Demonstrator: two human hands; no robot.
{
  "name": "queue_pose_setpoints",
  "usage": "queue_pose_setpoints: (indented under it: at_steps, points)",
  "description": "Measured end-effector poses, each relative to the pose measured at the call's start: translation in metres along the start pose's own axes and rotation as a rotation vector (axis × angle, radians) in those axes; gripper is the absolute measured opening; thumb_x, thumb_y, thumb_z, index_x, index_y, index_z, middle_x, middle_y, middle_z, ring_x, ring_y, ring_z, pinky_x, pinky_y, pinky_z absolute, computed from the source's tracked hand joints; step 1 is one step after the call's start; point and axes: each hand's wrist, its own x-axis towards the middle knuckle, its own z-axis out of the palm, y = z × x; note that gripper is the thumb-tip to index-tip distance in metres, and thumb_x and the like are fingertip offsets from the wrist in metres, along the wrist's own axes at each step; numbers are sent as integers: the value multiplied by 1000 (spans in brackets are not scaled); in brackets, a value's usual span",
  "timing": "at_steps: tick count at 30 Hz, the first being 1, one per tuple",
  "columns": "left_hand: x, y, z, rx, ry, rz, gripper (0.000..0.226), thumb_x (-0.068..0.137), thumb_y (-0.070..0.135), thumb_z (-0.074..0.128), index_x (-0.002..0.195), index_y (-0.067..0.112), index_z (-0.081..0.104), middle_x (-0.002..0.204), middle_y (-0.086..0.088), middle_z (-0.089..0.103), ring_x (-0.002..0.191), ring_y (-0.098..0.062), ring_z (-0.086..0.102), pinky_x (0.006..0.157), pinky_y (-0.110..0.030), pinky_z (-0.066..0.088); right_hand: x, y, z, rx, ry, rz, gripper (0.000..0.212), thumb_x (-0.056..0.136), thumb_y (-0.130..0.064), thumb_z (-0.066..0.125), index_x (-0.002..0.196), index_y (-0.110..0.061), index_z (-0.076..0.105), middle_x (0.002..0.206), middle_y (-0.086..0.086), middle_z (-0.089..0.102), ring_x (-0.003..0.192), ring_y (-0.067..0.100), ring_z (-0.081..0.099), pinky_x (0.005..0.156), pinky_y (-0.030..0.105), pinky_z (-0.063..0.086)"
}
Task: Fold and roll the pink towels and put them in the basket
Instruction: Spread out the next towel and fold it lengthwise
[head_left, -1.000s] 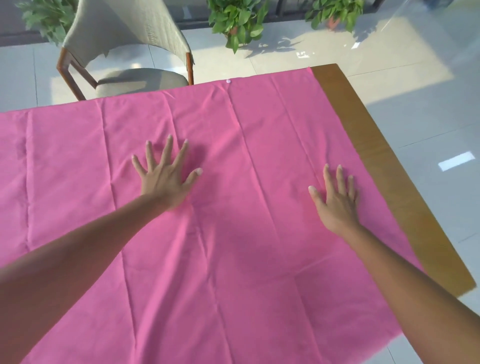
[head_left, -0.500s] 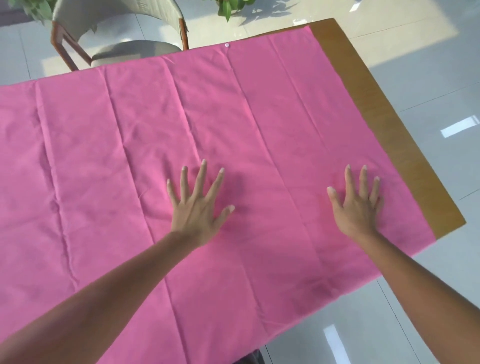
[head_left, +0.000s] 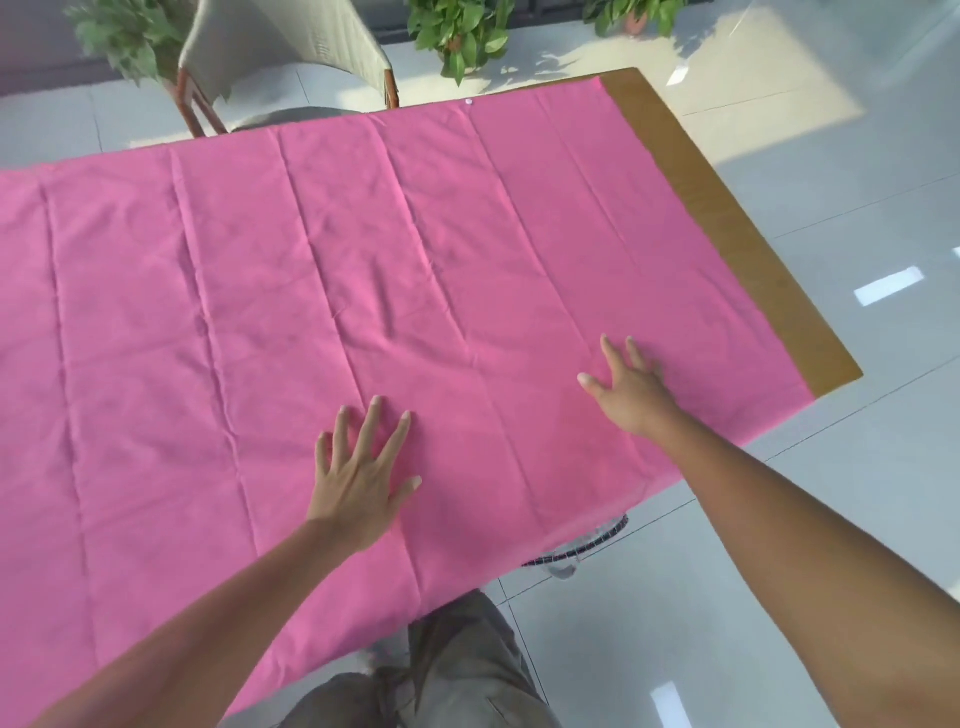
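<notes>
towel (head_left: 363, 270) on table (head_left: 727, 218) | both hands on towel's near part | chair (head_left: 291, 47) behind table

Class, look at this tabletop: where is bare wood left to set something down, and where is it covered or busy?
The only bare wood is the strip of table along the right edge, between the pink towel and the floor. The towel covers everything else. Its near part is busy: the left hand and right hand lie flat on it. The towel's far and left stretches are unoccupied.

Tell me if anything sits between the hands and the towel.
Nothing does. The left hand and right hand both lie flat, fingers spread, directly on the pink towel covering the table.
</notes>
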Motion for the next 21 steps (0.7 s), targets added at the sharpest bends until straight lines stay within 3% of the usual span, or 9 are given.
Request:
queue_pose_setpoints:
  at_steps: [10, 16, 19, 21]
  points:
    - [-167, -59, 30, 35, -123, -150, 82, 98, 67, 34, 157, 42, -18, 166, -1, -25, 153, -40, -11, 122, -57, 16, -165, -97, 131, -190, -13, -223, 70, 103, -55, 34, 158, -37, -5, 166, 5, -17, 151, 42, -14, 121, 60, 4]
    - [-220, -79, 30, -70, -193, -227, 78, 100, 56, 45, 160, 38, -2, 168, 4, -17, 154, -39, -3, 116, -58, 33, -220, -139, 156, -241, -165, -433, 68, 101, -57, 39, 158, -39, 8, 167, -3, -8, 153, 33, -7, 121, 54, 14]
    - [-237, -83, 28, -143, -203, -276, 73, 101, 51, 48, 160, 35, 9, 169, 4, -5, 152, -40, 9, 115, -56, 36, -235, -147, 155, -267, -207, -497, 70, 100, -56, 42, 159, -38, 8, 168, -4, -5, 154, 29, -3, 121, 52, 13]
    - [-242, -80, 25, -205, -174, -319, 66, 101, 49, 49, 158, 29, 21, 166, -1, 15, 147, -36, 26, 111, -51, 40, -240, -148, 146, -253, -211, -498, 70, 100, -54, 43, 159, -37, 9, 168, -3, -3, 154, 29, -1, 121, 52, 17]
